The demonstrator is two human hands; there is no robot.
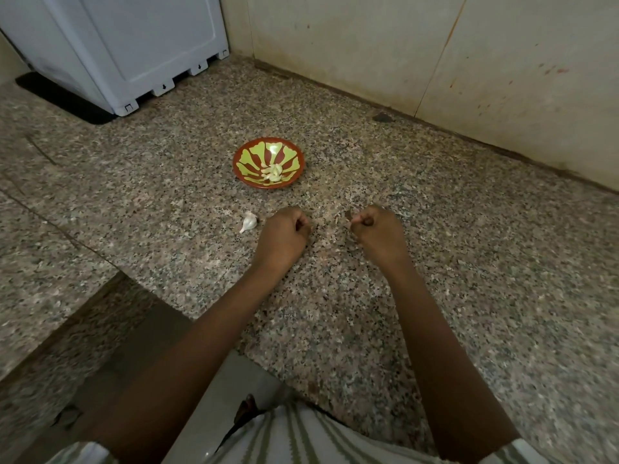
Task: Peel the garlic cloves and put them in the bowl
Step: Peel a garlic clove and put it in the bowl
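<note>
In the middle of the frame, on the speckled granite surface [469,262], stands a red bowl [249,154] with a green leaf pattern. A small heap of peeled garlic cloves [273,172] lies in its lower part. Below and left of the bowl, a single unpeeled garlic clove [249,222] in its white skin rests on the surface, just beside the left hand [284,231] and apart from it.

Both hands lie low on the surface below the bowl, with a gap between them and the forearms reaching up from the bottom of the frame. The left hand's grip is pressed together into a fist, and nothing shows inside it. The right hand [373,229] also has its fingers curled, with the thumb laid against them; I cannot tell whether that grip pinches anything.

In the upper left of the frame, a white appliance [134,45] stands on a black mat [60,98]. A pale tiled wall [435,55] fills the upper right, with a small dark scrap [383,117] at its foot. A striped garment [301,437] shows at the bottom edge.
</note>
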